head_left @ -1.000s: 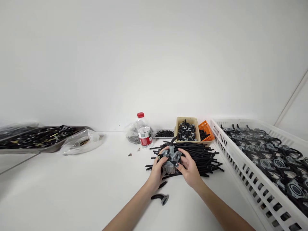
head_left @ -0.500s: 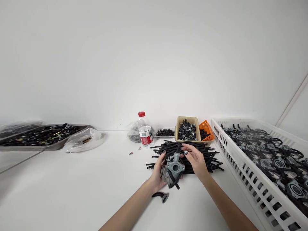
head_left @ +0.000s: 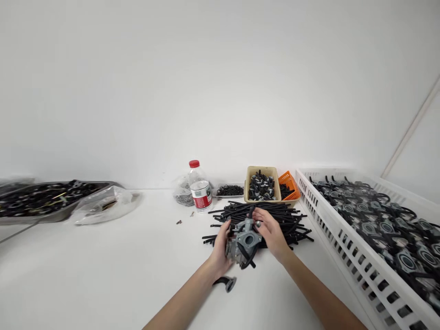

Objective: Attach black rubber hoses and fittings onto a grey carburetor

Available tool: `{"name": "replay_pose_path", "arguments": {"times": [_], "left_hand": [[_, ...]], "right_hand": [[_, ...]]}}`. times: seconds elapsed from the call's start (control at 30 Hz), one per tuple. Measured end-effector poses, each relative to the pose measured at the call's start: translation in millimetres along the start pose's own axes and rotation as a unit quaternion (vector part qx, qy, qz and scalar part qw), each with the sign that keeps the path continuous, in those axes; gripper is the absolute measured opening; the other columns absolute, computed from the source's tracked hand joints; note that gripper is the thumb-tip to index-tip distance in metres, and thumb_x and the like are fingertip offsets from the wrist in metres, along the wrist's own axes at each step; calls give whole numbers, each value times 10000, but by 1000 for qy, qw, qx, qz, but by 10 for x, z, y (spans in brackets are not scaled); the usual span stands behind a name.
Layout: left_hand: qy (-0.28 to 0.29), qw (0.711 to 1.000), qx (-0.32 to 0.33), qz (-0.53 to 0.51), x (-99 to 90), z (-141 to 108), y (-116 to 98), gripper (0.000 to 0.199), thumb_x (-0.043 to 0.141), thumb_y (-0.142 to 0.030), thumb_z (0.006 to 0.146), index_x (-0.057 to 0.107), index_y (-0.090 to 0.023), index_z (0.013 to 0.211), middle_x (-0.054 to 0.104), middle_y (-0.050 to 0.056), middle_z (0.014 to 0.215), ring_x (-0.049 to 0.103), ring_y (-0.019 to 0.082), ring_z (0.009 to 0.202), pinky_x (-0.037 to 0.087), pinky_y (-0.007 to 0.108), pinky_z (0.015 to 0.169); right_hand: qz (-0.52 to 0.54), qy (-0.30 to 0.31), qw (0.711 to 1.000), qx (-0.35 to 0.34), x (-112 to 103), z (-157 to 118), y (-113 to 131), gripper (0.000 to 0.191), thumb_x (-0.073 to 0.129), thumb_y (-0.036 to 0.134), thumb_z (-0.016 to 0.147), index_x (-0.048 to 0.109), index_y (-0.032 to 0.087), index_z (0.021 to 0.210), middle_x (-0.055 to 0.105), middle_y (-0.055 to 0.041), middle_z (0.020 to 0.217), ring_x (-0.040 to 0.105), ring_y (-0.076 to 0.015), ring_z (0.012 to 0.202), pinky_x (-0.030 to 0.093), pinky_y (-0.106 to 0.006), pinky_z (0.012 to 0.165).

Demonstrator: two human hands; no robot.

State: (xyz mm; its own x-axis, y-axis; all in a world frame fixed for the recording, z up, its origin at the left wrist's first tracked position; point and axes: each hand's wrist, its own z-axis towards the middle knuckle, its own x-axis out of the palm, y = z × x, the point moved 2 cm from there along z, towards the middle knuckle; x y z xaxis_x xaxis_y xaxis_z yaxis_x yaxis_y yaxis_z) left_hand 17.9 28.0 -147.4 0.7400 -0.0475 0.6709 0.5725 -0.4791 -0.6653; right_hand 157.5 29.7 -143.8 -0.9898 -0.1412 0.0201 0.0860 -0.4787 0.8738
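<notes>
My left hand (head_left: 220, 250) is wrapped round the left side of a grey metal carburetor (head_left: 248, 239) and holds it above the table. The fingers of my right hand (head_left: 270, 229) are closed at its upper end, by the upright black rubber piece (head_left: 252, 211). A black hose loops below the round bore of the carburetor. Just under my left wrist, a curved black pipe with a grey flange (head_left: 229, 284) lies on the table. Behind both hands spreads a pile of black rubber hoses (head_left: 285, 220), partly hidden by them.
A white crate (head_left: 338, 229) full of carburetors stands at right. Behind the hoses are a beige bin (head_left: 246, 192) of small fittings, an orange basket (head_left: 292, 183), a tray of black rings (head_left: 230, 190) and a bottle (head_left: 201, 192). A plastic bag (head_left: 103, 206) and metal tray (head_left: 65, 211) lie left.
The whole scene has shifted left in view as the camera turns right. My right fingers have closed in on the carburetor's upper end; my left hand keeps its hold.
</notes>
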Motion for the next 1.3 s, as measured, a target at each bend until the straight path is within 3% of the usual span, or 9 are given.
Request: {"name": "replay_pose_path", "arguments": {"times": [0.1,0.27,0.43,0.67,0.8,0.97,1.03,1.17,1.3], "left_hand": [[-26,988,137,59,-87,75,-48,476,575,-473,685,598,-131,1015,656,70,821,632,258,752,525,320,647],[1,928,315,199,-263,236,-125,564,605,-593,627,580,-196,1027,631,46,990,575,281,998,531,316,751],[63,874,354,327,-298,307,-168,697,424,-682,770,352,-305,1351,443,40,1364,358,298,1302,498,420,932],[118,775,365,502,-177,76,-129,584,358,-580,876,233,-329,1388,351,65,1424,595,256,1048,541,387,849],[82,680,367,630,-172,27,-87,546,377,-608,850,385,-312,1309,538,43,1242,636,206,906,538,272,670],[91,616,375,687,-264,164,-115,552,421,-621,816,386,-310,1271,647,-15,945,508,103,424,472,218,470],[87,609,369,697,-293,224,-129,573,443,-628,798,375,-306,1267,650,-27,913,506,99,410,467,207,453],[88,593,373,708,-307,276,-127,565,449,-619,795,381,-296,1254,649,-23,907,609,122,558,467,178,457],[100,592,358,715,-350,330,-97,499,431,-588,823,377,-317,1239,642,-41,907,594,105,545,472,172,474]], "right_hand": [[-41,43,998,-7,78,-57,-25,723,713,478,772,394,199,1358,429,-116,1320,431,-265,1193,381,-371,997],[-56,29,996,56,187,-105,-169,855,833,470,615,420,247,1329,561,-56,1130,552,-247,1006,464,-356,873],[32,-120,991,47,211,-98,-162,653,872,459,526,531,207,1023,584,0,837,560,-172,710,461,-236,602],[39,-325,938,-111,-52,-961,974,577,773,499,740,415,266,1128,593,-29,871,591,-191,652,493,-248,504],[-190,-472,857,-78,-623,-1693,1971,551,753,507,767,446,260,1152,579,-104,1044,628,-237,720,529,-294,519],[-600,-444,662,-67,-1788,-1969,2928,575,755,537,649,497,244,1071,609,-71,910,616,-285,773,515,-359,621],[-698,-384,603,46,-2383,-2002,3057,544,656,579,682,536,233,1083,624,-66,866,612,-304,777,486,-388,681],[-728,-268,570,270,-3446,-2163,3022,472,599,416,682,562,181,1089,644,-75,841,604,-285,746,431,-328,626],[-732,-153,545,380,-4002,-2298,2864,474,583,261,642,589,154,1103,642,-69,818,592,-263,736,405,-300,604]]}}
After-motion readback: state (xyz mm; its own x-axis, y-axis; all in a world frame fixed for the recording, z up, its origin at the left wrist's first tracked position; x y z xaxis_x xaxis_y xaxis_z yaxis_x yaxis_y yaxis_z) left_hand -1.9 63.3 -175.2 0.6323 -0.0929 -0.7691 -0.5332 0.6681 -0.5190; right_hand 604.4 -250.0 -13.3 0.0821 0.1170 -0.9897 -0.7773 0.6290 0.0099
